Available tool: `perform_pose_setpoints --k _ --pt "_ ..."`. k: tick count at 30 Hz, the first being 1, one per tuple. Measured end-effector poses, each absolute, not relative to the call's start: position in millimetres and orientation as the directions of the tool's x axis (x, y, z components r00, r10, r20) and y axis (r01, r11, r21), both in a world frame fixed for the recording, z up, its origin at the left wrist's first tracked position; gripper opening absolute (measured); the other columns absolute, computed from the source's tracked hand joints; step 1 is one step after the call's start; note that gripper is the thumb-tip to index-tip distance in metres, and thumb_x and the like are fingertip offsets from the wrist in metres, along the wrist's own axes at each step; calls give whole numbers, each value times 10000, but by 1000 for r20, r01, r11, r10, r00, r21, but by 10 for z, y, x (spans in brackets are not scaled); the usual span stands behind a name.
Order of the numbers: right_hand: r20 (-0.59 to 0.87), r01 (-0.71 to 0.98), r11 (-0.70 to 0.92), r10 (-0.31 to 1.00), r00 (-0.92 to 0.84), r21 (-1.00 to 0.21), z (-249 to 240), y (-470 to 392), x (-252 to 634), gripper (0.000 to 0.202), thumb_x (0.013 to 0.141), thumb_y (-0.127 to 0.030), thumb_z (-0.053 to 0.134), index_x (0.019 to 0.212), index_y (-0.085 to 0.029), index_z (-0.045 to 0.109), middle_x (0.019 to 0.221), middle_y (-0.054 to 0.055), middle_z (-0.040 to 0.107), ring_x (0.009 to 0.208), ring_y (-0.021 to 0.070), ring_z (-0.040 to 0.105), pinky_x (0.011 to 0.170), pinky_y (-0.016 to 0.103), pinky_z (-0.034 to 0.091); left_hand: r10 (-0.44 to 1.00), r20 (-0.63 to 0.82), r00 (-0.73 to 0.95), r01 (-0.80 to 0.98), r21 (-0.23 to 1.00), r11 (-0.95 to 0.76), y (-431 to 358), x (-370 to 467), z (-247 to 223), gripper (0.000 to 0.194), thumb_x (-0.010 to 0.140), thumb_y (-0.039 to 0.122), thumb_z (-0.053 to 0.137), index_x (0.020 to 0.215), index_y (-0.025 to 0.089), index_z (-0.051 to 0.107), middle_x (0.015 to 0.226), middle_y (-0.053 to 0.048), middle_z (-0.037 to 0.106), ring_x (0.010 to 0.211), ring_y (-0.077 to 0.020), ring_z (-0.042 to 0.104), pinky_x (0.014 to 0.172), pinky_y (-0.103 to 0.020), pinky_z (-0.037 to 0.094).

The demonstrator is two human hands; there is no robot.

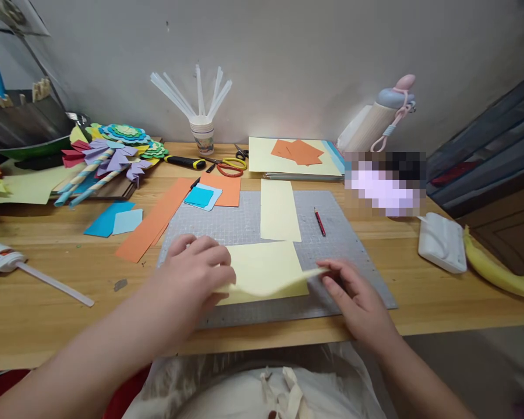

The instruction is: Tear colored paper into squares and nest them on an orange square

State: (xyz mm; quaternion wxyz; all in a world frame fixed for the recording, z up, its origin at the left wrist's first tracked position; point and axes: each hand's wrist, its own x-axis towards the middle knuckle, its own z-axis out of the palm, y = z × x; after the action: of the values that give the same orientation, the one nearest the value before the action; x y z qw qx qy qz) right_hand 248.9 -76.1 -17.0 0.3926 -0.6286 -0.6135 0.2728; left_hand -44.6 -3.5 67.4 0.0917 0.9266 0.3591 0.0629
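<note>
A narrow strip of pale yellow paper (266, 290) bends between my two hands, seen almost edge-on and a little blurred. My left hand (201, 270) has its fingers curled over the strip's left end. With thumb and fingers, my right hand (353, 297) pinches the other end. Beneath the strip lies a wider pale yellow sheet (262, 262) on the grey cutting mat (353, 267). Another yellow piece (279, 209) lies just beyond it. To its right, a dark red pencil (319, 222) rests on the mat.
Orange strips (157, 224) and blue squares (201, 196) lie left of centre. Scissors (232, 167) and a utility knife (186, 162) sit behind, near a paper cup (202, 134) of glue sticks. A glue gun (2, 259) is far left; a banana (502, 270) lies far right.
</note>
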Motion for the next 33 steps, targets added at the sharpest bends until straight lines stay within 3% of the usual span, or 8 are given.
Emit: perform_pose_setpoints --k 4,7,8,12,15,19,27,33 --pt "-27 350 -21 1000 -12 -936 77 -440 2657 460 858 -586 524 1147 -246 638 1185 99 649 1124 271 580 940 411 459 482 306 821 495 40 -868 -364 -435 969 293 850 68 422 790 287 608 842 32 656 941 -192 576 906 -421 319" --pt "-141 29 -138 966 -215 -990 288 -123 2737 764 868 -753 169 1172 -239 645 1209 112 661 1161 283 591 937 470 463 418 352 838 445 5 -896 -455 -440 1089 293 891 92 403 812 287 606 848 39 673 950 -184 597 960 -413 322" --pt "-118 -42 -134 956 -270 -990 342 -31 2728 771 857 -767 179 1170 -240 648 1204 105 665 1167 276 591 948 473 456 418 381 825 447 13 -894 -470 -442 1107 285 899 104 402 812 288 602 856 40 680 959 -182 601 966 -406 329" --pt "-201 93 -181 784 -587 -979 427 161 2440 532 805 -572 617 1220 -239 627 1238 72 651 1180 224 580 1021 418 408 372 527 764 451 -24 -892 -534 -420 1115 247 905 150 461 813 323 611 821 82 695 918 -149 613 1003 -377 323" --pt "-281 85 -309 672 -685 -947 390 174 2123 472 767 -448 709 1180 -231 637 1087 50 707 1018 207 661 903 386 500 328 604 726 445 -48 -894 -559 -394 1064 221 911 197 498 833 354 634 805 104 691 849 -122 618 1026 -370 311" --pt "-417 15 -475 756 -504 -880 319 231 2009 317 713 -337 744 973 -168 681 851 64 739 683 195 694 645 331 558 442 593 673 548 2 -837 -361 -509 899 277 919 163 470 840 357 650 871 83 710 923 -145 615 980 -390 331" --pt "-379 14 -379 923 -71 -925 83 278 2058 197 823 -271 550 983 -177 615 834 84 742 687 204 699 652 341 564 809 183 558 812 82 -578 289 -774 470 422 841 94 334 924 290 699 1150 -29 661 1081 -236 568 1007 -528 285" --pt "-278 201 -276 960 19 -940 -38 276 1908 234 805 -295 543 1004 -184 595 808 53 711 667 194 671 633 325 543 816 49 576 799 176 -574 375 -268 261 358 895 195 359 1081 209 665 1227 -77 601 1042 -222 573 848 -355 464"
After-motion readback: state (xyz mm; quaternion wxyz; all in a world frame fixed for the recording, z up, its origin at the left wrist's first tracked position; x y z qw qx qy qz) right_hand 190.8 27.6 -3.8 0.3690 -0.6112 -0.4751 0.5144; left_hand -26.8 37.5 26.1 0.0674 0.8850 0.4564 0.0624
